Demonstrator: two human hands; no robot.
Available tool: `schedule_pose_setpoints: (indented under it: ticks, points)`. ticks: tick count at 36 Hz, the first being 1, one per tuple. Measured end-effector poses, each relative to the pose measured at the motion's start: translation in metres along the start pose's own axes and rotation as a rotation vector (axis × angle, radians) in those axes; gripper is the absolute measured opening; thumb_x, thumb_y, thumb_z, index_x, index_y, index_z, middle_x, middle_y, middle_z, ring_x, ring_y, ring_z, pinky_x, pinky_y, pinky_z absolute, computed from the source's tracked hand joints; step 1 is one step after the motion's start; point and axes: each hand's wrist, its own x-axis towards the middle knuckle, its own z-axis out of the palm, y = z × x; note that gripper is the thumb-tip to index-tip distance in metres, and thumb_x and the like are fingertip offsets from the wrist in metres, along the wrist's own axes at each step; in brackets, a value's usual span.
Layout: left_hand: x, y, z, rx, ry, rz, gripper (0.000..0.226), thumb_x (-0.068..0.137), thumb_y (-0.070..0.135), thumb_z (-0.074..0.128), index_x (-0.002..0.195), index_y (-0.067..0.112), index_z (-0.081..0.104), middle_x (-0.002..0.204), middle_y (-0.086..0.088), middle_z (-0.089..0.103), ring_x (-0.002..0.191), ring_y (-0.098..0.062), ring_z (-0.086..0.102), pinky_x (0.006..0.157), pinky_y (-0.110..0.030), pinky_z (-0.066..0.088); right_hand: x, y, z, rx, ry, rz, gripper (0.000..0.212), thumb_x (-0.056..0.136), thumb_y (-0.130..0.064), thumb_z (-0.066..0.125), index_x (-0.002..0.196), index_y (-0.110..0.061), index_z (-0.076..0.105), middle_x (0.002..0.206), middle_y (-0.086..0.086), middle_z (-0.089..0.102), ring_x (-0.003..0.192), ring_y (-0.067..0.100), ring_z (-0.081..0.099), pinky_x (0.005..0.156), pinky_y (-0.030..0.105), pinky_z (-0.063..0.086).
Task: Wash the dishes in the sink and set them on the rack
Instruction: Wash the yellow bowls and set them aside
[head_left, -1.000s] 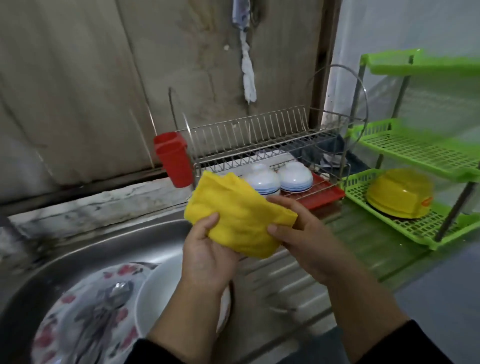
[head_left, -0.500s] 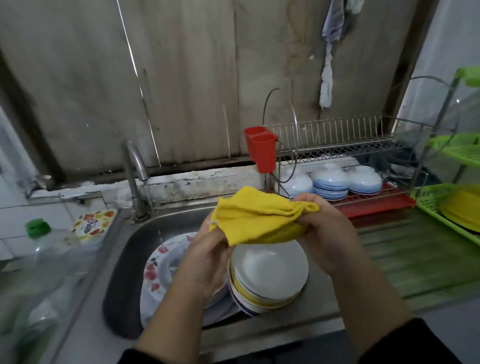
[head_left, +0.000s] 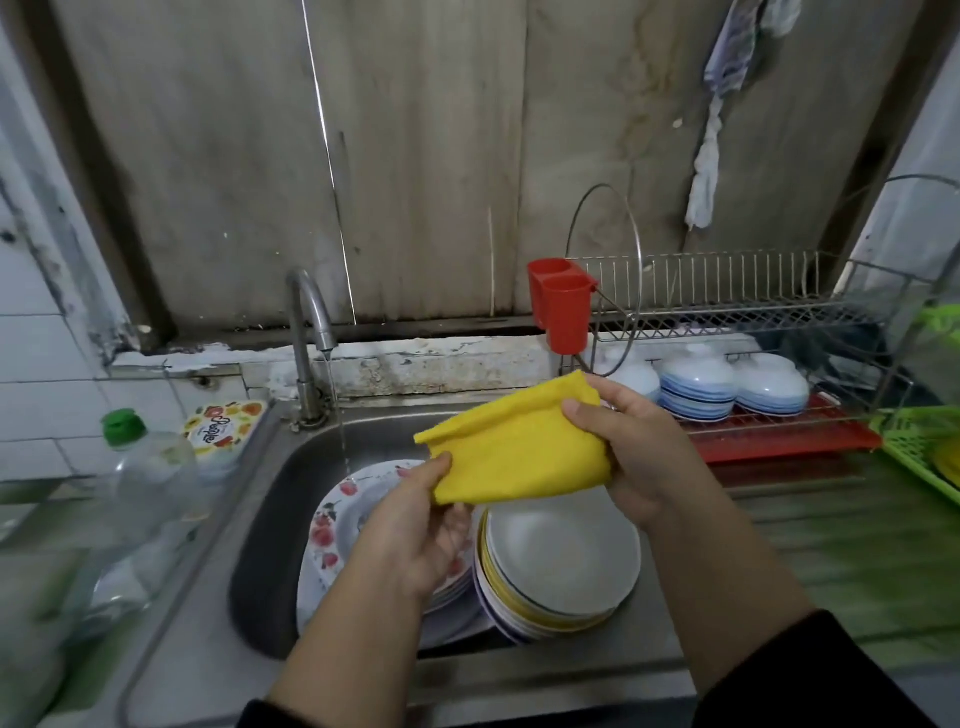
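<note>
Yellow cloth (head_left: 519, 447), soft and limp, pinched at both ends by left hand (head_left: 415, 530) and right hand (head_left: 639, 457) above the sink (head_left: 270, 519). Below, stacked plates (head_left: 561, 566), likely heavy, slick, breakable: best gripped by the rim.

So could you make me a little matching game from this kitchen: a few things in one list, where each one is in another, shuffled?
Things:
1. yellow cloth
2. grey plate stack
3. blue-and-white bowls
4. red cup holder

Places:
A. upside down on the rack's lower tier
B. held between both hands
C. in the sink
D. hung on the rack's left end

Pairs: 1-B, 2-C, 3-A, 4-D
</note>
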Motion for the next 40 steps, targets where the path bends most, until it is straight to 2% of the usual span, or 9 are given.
schedule_pose_setpoints:
  ticks: [3, 7, 11, 15, 20, 24, 31, 34, 40]
  points:
    - [-0.005, 0.001, 0.014, 0.012, 0.04, -0.023, 0.017, 0.095, 0.021, 0.055, 0.106, 0.009, 0.056, 0.088, -0.006, 0.058, 0.069, -0.017, 0.056, 0.042, -0.021, 0.052, 0.01, 0.0, 0.004, 0.03, 0.042, 0.006, 0.047, 0.081, 0.0, 0.065, 0.126, -0.008, 0.053, 0.116, 0.013, 0.063, 0.096, 0.028, 0.062, 0.081, 0.042, 0.053]
    - [-0.005, -0.004, 0.027, 0.088, 0.162, 0.058, 0.037, 0.092, 0.026, 0.059, 0.126, 0.012, 0.054, 0.137, -0.012, 0.048, 0.123, -0.028, 0.049, 0.059, -0.029, 0.044, 0.016, -0.003, 0.014, -0.044, 0.031, -0.072, 0.039, 0.078, 0.004, 0.069, 0.11, -0.014, 0.056, 0.099, 0.006, 0.065, 0.084, 0.021, 0.064, 0.084, 0.043, 0.052]
    - [-0.011, -0.004, 0.044, 0.083, -0.018, 0.142, 0.022, 0.099, 0.022, 0.045, 0.104, 0.01, 0.062, 0.093, -0.006, 0.062, 0.082, -0.015, 0.058, 0.069, -0.024, 0.048, 0.018, -0.002, 0.022, -0.162, -0.07, -0.149, 0.036, 0.077, 0.003, 0.071, 0.103, -0.017, 0.057, 0.095, 0.002, 0.066, 0.079, 0.012, 0.064, 0.069, 0.024, 0.054]
    - [-0.014, -0.001, 0.051, 0.122, -0.089, 0.228, 0.037, 0.102, 0.034, 0.035, 0.102, 0.01, 0.064, 0.088, -0.005, 0.068, 0.078, -0.014, 0.062, 0.071, -0.028, 0.052, 0.016, 0.004, 0.022, -0.215, -0.238, -0.114, 0.027, 0.084, -0.004, 0.066, 0.107, -0.016, 0.059, 0.102, 0.006, 0.065, 0.082, 0.013, 0.063, 0.068, 0.021, 0.053]
    - [-0.015, 0.003, 0.047, 0.173, -0.151, 0.213, 0.055, 0.094, 0.051, 0.038, 0.119, 0.007, 0.061, 0.113, -0.015, 0.068, 0.104, -0.025, 0.065, 0.088, -0.036, 0.052, 0.015, 0.011, 0.016, -0.358, -0.405, -0.118, 0.032, 0.098, 0.0, 0.041, 0.101, -0.028, 0.056, 0.1, -0.007, 0.065, 0.081, 0.004, 0.058, 0.069, 0.016, 0.047]
    - [-0.013, 0.0, 0.045, 0.283, -0.12, 0.314, 0.02, 0.095, 0.022, 0.05, 0.108, 0.012, 0.062, 0.08, -0.004, 0.069, 0.057, -0.009, 0.064, 0.041, -0.017, 0.045, 0.017, 0.01, 0.013, -0.296, -0.405, -0.138, 0.036, 0.095, 0.011, 0.035, 0.096, -0.02, 0.053, 0.095, -0.003, 0.065, 0.079, 0.007, 0.058, 0.068, 0.018, 0.048]
    - [-0.008, 0.012, 0.033, 0.408, -0.057, 0.401, 0.02, 0.094, 0.012, 0.051, 0.107, 0.018, 0.064, 0.102, -0.006, 0.072, 0.091, -0.022, 0.067, 0.076, -0.035, 0.054, 0.029, 0.015, -0.01, -0.641, -0.286, -0.391, 0.05, 0.089, 0.007, 0.053, 0.101, -0.042, 0.052, 0.109, -0.01, 0.045, 0.081, -0.01, 0.048, 0.077, 0.006, 0.045]
    - [-0.013, 0.019, 0.031, 0.506, -0.097, 0.409, 0.016, 0.093, 0.013, 0.052, 0.099, 0.019, 0.066, 0.09, -0.002, 0.074, 0.082, -0.018, 0.07, 0.067, -0.031, 0.055, 0.032, 0.017, -0.016, -0.809, -0.386, -0.401, 0.056, 0.086, -0.004, 0.065, 0.12, -0.045, 0.046, 0.125, -0.014, 0.037, 0.111, -0.005, 0.04, 0.084, 0.0, 0.034]
    - [-0.024, 0.029, 0.029, 0.702, -0.126, 0.458, 0.014, 0.091, 0.011, 0.056, 0.095, 0.019, 0.066, 0.087, 0.0, 0.074, 0.082, -0.018, 0.07, 0.073, -0.032, 0.056, 0.039, 0.022, -0.014, -0.962, -0.401, -0.405, 0.069, 0.076, -0.019, 0.076, 0.133, -0.038, 0.041, 0.134, -0.011, 0.035, 0.131, 0.011, 0.023, 0.106, 0.025, 0.023]
